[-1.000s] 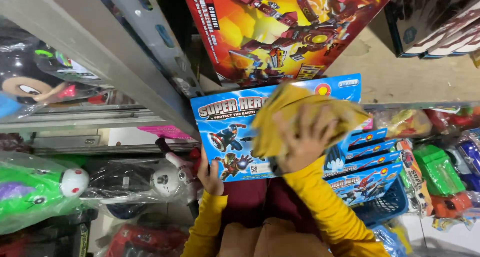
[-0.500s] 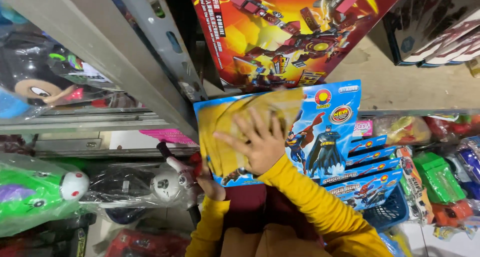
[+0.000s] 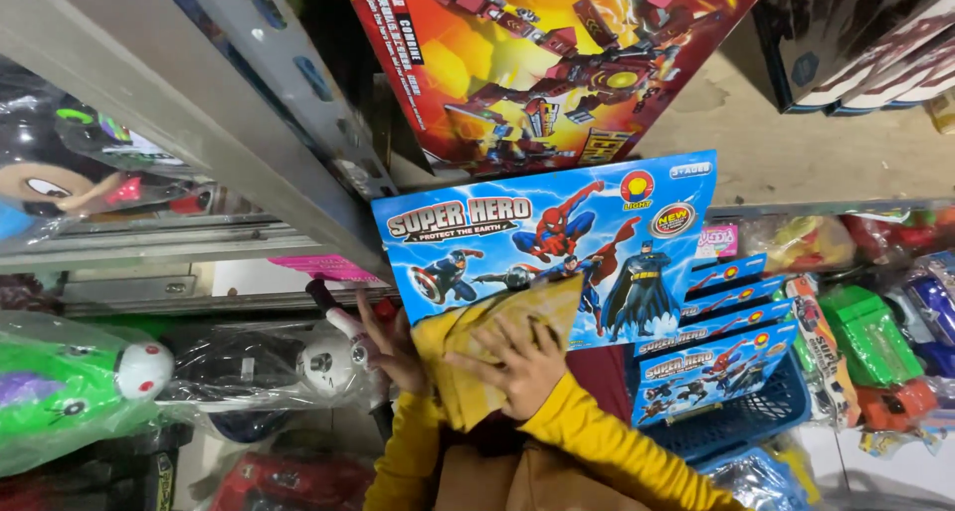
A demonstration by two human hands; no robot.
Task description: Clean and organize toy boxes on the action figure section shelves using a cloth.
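A grey metal shelf frame (image 3: 199, 123) slants across the upper left, the biggest thing in view; beside it, above the hands, leans a large red toy box (image 3: 557, 63) printed with a red and gold robot figure, tilted against the shelf; to its right lie dark boxes (image 3: 856, 33) on a bare board shelf (image 3: 796, 153). Below the red box stands the blue toy box (image 3: 557, 252), flat and wide, its face showing several costumed hero figures; it is held upright in front of the shelf edge, its lower left corner covered by the cloth and hands; behind and to its right more blue boxes of the same kind (image 3: 716, 342) are stacked in a blue plastic basket (image 3: 736, 421). At far left a green plush-like toy in clear plastic (image 3: 70, 392) lies beside a black bagged toy (image 3: 249, 372); at right sit green and red packed toys (image 3: 875, 342). A yellow cloth (image 3: 497, 352) lies folded against the blue box's lower edge; the right hand (image 3: 517, 367), fingers spread, presses flat on it; the left hand (image 3: 393, 342), in a yellow sleeve, grips the box's lower left corner, fingers curled round the edge, partly hidden.
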